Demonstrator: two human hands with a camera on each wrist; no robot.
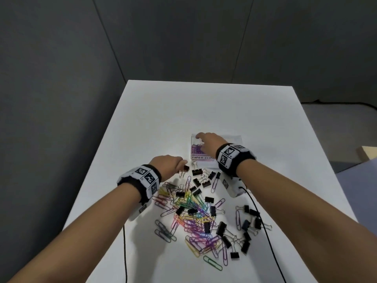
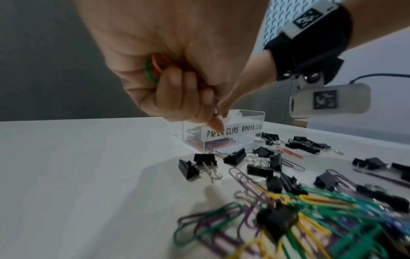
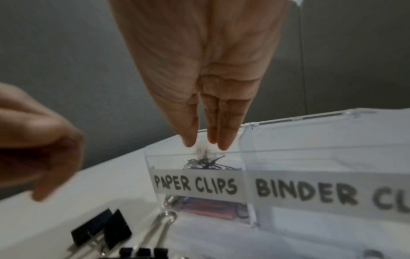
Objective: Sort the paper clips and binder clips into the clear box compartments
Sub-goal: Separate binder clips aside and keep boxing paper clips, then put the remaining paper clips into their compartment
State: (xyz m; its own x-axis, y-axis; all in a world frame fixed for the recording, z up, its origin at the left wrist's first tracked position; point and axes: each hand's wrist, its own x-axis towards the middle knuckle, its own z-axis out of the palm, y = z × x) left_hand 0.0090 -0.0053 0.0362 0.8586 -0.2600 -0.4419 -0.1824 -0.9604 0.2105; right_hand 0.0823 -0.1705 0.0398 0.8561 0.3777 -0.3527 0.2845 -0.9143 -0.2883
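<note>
While your right hand point(image 3: 213, 98) hangs fingers straight over clear box point(image 2: 255, 115) PAPER CLIPS side, just let go, left hand point(image 2: 177, 78) clutches paper clips point(image 2: 155, 66) nr pile point(image 1: 193, 211), ready to follow.

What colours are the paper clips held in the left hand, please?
Green and orange-red paper clips show inside the left hand; left wrist view.

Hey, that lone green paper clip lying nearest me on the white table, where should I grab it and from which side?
Pinch the green paper clip across its long wire sides, coming straight down from above. It lies flat on the white table, apart from the tangled pile of coloured clips, so a top pinch should lift it alone.
</note>
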